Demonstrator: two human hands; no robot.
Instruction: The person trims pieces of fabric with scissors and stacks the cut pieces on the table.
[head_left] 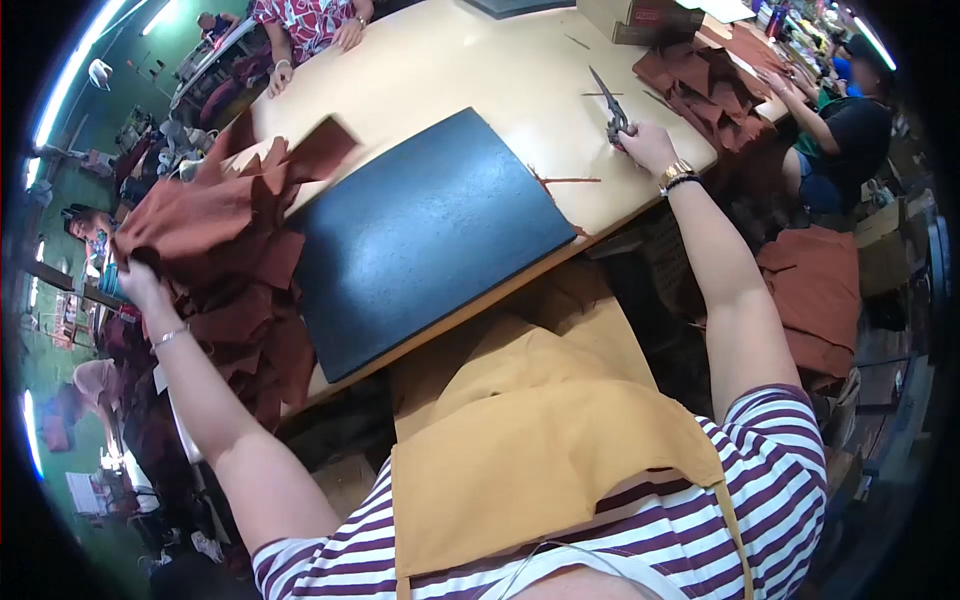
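My left hand [146, 284] is closed on a rust-brown fabric piece [205, 222], lifted at the table's left side; its fingers are partly hidden by the cloth. More rust-brown fabric pieces [265, 345] hang and lie in a heap below it. My right hand [652, 150] grips a pair of scissors [611, 108] by the handles, with the blades pointing away from me over the table. Between my hands lies a black rectangular mat [430, 230]. Beside its right edge are thin brown scraps [572, 181].
The pale table [440, 60] carries a cardboard box [640, 20] and a rust-brown fabric heap [705, 95] at the far right. A person [310, 22] stands across the table, another person [845, 130] works at the right. More brown fabric [812, 300] is stacked below on the right.
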